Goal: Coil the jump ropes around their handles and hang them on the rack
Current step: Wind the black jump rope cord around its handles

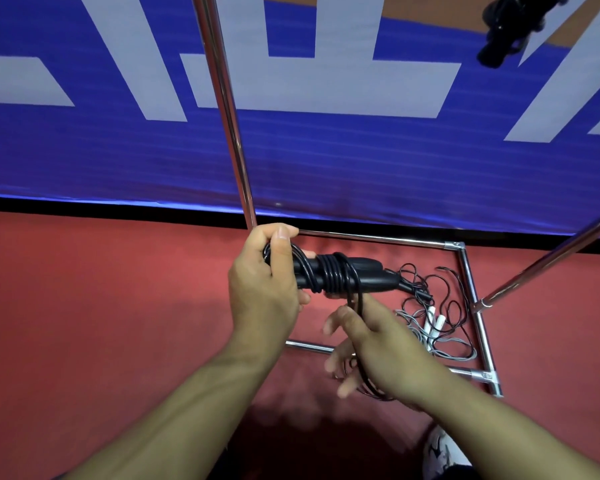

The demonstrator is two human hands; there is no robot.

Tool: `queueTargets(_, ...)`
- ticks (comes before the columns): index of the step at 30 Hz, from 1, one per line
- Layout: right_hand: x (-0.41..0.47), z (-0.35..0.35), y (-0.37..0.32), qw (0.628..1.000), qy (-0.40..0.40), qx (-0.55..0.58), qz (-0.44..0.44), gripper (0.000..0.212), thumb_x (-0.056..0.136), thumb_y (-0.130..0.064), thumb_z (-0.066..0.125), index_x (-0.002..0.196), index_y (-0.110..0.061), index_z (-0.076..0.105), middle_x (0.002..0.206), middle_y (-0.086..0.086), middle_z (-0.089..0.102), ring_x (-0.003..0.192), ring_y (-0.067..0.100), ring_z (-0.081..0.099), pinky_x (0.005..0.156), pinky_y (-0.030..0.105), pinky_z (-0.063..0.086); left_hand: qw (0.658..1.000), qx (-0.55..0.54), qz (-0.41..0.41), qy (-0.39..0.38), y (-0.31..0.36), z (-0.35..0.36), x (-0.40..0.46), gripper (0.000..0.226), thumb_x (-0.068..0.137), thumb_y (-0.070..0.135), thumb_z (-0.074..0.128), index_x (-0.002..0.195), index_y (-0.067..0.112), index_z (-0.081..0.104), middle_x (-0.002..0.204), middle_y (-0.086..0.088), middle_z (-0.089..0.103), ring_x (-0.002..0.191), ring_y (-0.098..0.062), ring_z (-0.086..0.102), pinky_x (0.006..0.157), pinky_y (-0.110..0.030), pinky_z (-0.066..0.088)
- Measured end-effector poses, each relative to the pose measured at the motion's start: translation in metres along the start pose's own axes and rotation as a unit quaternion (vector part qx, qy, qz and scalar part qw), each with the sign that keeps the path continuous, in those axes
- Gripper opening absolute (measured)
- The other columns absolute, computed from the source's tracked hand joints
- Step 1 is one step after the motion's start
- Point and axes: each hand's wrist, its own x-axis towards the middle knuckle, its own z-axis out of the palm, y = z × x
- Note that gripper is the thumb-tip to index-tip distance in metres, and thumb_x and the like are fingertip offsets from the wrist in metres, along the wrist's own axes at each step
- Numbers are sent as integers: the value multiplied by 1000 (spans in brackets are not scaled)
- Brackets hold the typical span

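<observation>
A red floor (pixel 101 306) fills the lower part of the view, matte and evenly lit. Behind it hangs a blue banner (pixel 361 168) with large pale grey shapes (pixel 326 81) — block lettering, too cropped to read. A black strip (pixel 84 206) runs along the banner's foot. Above — at the top edge — an orange-brown surface (pixel 430 8) shows.

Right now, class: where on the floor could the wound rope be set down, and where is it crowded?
Free: red floor left of the left hand, bordered by the blue banner behind. Crowded: inside the chrome rack base, where loose black rope and grey rope with white handles lie tangled beside the right hand.
</observation>
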Motion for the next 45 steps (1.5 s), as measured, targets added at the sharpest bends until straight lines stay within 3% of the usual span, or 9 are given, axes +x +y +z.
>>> queueTargets(4, 2, 4, 7, 992, 103, -21, -64, 24, 106, -25, 39, 107, -27, 63, 76, -3, 60, 54, 16, 55, 68, 47, 57, 1000, 7, -9, 29, -4, 1, 0, 24, 105, 30, 44, 91, 28, 63, 70, -20, 61, 37, -21, 55, 36, -27, 43)
queueTargets(10, -3, 8, 7, 973, 187, 9, -135, 33, 93, -56, 33, 95, -50, 65, 101, -32, 65, 104, 7, 62, 88, 17, 43, 998, -4, -30, 56, -2, 4, 2, 26, 105, 29, 42, 90, 28, 63, 73, -25, 59, 36, -22, 56, 35, -26, 43)
queueTargets(14, 4, -2, 2, 986, 128, 54, -90, 25, 96, -40, 53, 99, -28, 75, 100, -25, 72, 93, -15, 60, 88, 11, 43, 998, -9, -25, 56, -2, 2, 3, 25, 105, 29, 42, 91, 25, 63, 71, -15, 62, 37, -20, 55, 36, -26, 43)
queueTargets(18, 7, -12, -3, 972, 8, 236, 13, 25, 77, -32, 64, 84, -13, 78, 87, -2, 73, 82, 8, 67, 99, 27, 44, 999, -1, -7, 53, -1, -2, 5, 24, 106, 27, 43, 93, 24, 63, 71, -32, 56, 42, -29, 54, 37, -24, 44)
queueTargets(22, 6, -12, -7, 941, -8, 333, 65, 22, 87, -22, 61, 81, -5, 75, 79, 5, 65, 67, 16, 56, 61, 26, 55, 999, 12, -6, 48, -1, -3, 6, 25, 106, 29, 42, 94, 23, 63, 72, -33, 55, 39, -24, 55, 37, -23, 44)
queueTargets(27, 2, -1, -3, 982, 133, 107, -78, 31, 102, -25, 47, 83, -14, 68, 63, -1, 56, 50, 13, 39, 47, 23, 30, 998, 8, -17, 58, -2, -2, 5, 26, 106, 29, 42, 91, 28, 63, 73, -29, 59, 39, -23, 58, 38, -28, 46)
queueTargets(32, 1, -6, 3, 948, 187, -204, -154, 18, 95, -28, 61, 78, -25, 58, 66, -2, 65, 46, 17, 61, 52, 31, 48, 998, 17, -13, 56, -2, -2, 2, 26, 105, 29, 42, 91, 30, 63, 68, -24, 58, 39, -21, 60, 39, -29, 47)
queueTargets(39, -3, -2, -12, 965, 1, 154, 211, 28, 104, -11, 35, 114, -2, 60, 64, 6, 60, 37, 17, 47, 37, 22, 41, 998, 60, 1, 12, -8, 6, -11, 24, 104, 31, 44, 90, 35, 63, 74, 4, 73, 45, -22, 61, 43, -34, 50)
queueTargets(45, 1, 2, -4, 982, 167, 93, 4, 24, 98, -32, 52, 92, -20, 71, 56, -22, 58, 57, -3, 50, 73, 20, 44, 998, 29, -11, 45, -2, 7, -6, 25, 106, 31, 41, 91, 33, 62, 78, -14, 70, 41, -22, 62, 41, -30, 49)
